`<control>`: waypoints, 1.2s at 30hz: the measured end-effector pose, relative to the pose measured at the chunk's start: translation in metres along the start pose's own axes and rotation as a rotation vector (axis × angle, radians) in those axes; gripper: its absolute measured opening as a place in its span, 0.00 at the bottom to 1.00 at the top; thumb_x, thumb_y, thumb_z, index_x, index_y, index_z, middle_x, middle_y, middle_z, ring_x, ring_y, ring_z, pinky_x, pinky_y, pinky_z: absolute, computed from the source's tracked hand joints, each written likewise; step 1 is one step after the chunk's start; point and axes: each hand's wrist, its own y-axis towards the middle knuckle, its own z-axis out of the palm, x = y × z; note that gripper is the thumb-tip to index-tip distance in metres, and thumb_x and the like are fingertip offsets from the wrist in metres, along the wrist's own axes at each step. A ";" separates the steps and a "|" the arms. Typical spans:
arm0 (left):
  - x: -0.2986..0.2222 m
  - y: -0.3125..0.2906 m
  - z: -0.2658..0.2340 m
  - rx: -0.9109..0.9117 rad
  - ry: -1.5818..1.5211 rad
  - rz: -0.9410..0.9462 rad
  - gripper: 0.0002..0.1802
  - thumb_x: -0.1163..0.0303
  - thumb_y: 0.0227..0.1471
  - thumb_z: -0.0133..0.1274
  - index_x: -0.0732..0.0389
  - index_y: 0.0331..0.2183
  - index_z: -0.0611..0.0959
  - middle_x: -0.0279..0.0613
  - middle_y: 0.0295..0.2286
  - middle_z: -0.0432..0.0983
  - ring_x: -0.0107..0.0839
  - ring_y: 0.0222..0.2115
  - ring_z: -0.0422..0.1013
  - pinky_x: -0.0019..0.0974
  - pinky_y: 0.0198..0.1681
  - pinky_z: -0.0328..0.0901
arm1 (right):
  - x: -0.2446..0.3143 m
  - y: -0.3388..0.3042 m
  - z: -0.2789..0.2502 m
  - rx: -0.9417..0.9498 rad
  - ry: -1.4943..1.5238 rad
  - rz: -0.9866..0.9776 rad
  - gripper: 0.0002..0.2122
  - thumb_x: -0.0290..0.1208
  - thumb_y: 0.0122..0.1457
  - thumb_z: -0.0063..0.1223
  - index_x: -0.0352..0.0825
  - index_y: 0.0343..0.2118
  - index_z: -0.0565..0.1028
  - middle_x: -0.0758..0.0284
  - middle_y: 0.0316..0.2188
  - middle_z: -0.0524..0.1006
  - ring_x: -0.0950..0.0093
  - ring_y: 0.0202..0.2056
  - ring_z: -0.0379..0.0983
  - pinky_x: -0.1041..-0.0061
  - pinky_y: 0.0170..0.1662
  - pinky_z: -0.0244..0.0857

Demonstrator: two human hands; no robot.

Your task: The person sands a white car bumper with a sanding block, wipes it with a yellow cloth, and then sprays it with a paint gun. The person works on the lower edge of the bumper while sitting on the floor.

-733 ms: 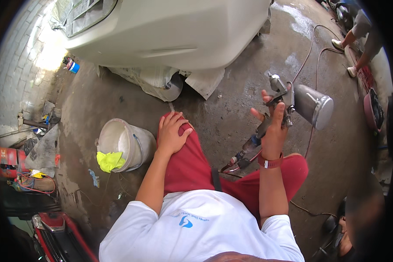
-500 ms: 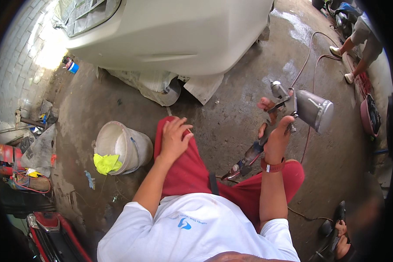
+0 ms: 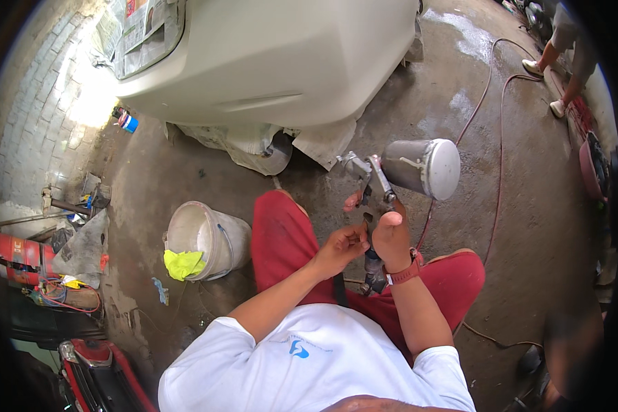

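My right hand (image 3: 391,237), with a red watch strap at the wrist, is wrapped round the handle of a spray gun (image 3: 378,180). The gun's silver metal paint cup (image 3: 422,166) leans over to the right, and its nozzle end points away to the upper left. My left hand (image 3: 345,247) is close beside the handle, just left of my right hand. Its fingers are curled together; whether anything small is between them is hidden. Ahead stands a pale, matt car bumper (image 3: 254,65), with newspaper masking (image 3: 147,38) over an opening at its left.
A whitish bucket (image 3: 232,244) with a yellow-green cloth (image 3: 184,264) over its rim stands left of my knees. An air hose (image 3: 501,130) loops across the floor at right. Another person's legs (image 3: 573,82) show far right. A red motorcycle (image 3: 93,371) is at lower left.
My right hand has brought the spray gun left and turned it, its cup now nearer the middle. My left hand has left my knee and come across to the gun's handle, fingers curling in.
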 end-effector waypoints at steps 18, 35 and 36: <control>-0.072 -0.047 -0.066 -0.052 1.741 0.005 0.32 0.49 0.64 0.62 0.50 0.64 0.81 0.50 0.71 0.64 0.52 0.73 0.56 0.60 0.75 0.50 | 0.039 -0.017 0.003 -0.205 -0.018 0.079 0.37 0.65 0.78 0.31 0.30 0.59 0.77 0.64 0.42 0.85 0.77 0.37 0.81 0.78 0.24 0.67; -0.053 -0.033 -0.093 -0.498 1.857 -0.006 0.29 0.47 0.60 0.64 0.50 0.58 0.86 0.48 0.71 0.65 0.53 0.74 0.54 0.61 0.78 0.44 | 0.014 -0.015 0.012 -0.138 -0.010 0.056 0.29 0.49 0.81 0.41 0.37 0.77 0.63 0.64 0.38 0.83 0.77 0.39 0.77 0.71 0.51 0.73; -0.052 -0.032 -0.092 -0.502 1.852 0.005 0.29 0.47 0.60 0.64 0.50 0.58 0.87 0.48 0.71 0.65 0.53 0.74 0.54 0.62 0.77 0.44 | 0.013 -0.015 0.013 -0.122 -0.002 0.065 0.29 0.49 0.81 0.41 0.37 0.77 0.63 0.64 0.39 0.83 0.77 0.39 0.77 0.71 0.51 0.73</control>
